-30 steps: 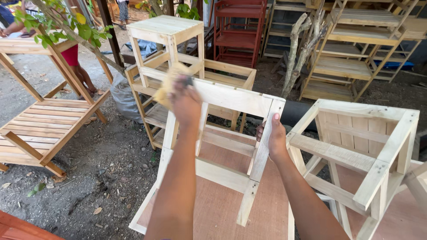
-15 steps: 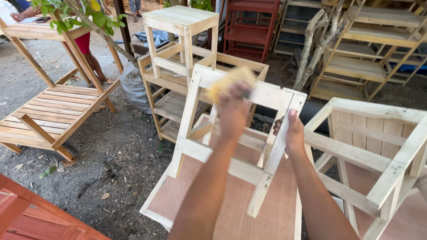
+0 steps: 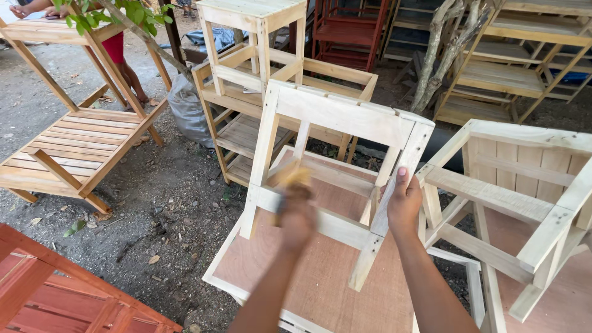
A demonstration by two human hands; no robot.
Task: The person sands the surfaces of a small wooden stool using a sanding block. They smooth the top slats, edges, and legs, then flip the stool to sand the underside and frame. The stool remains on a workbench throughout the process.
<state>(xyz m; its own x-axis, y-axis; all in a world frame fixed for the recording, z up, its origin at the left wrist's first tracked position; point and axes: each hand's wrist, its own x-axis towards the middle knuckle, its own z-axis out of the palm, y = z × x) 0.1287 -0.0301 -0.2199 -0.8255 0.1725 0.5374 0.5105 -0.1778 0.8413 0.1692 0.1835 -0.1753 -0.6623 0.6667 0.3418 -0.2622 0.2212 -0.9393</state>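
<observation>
A small unpainted wooden stool lies tipped on its side on a reddish plywood board, its legs pointing towards me. My right hand grips one of its legs near the seat. My left hand, blurred with motion, holds a yellowish piece of sandpaper against the lower crossbar of the stool.
A second bare stool lies on its side to the right. Behind stand stacked wooden shelves, red racks and folding shelf units. A slatted bench and a person's legs are at left, a red panel at bottom left.
My left hand has moved down from the top edge of the stool seat to the lower crossbar. The view has shifted left; my right hand keeps its hold on the leg.
</observation>
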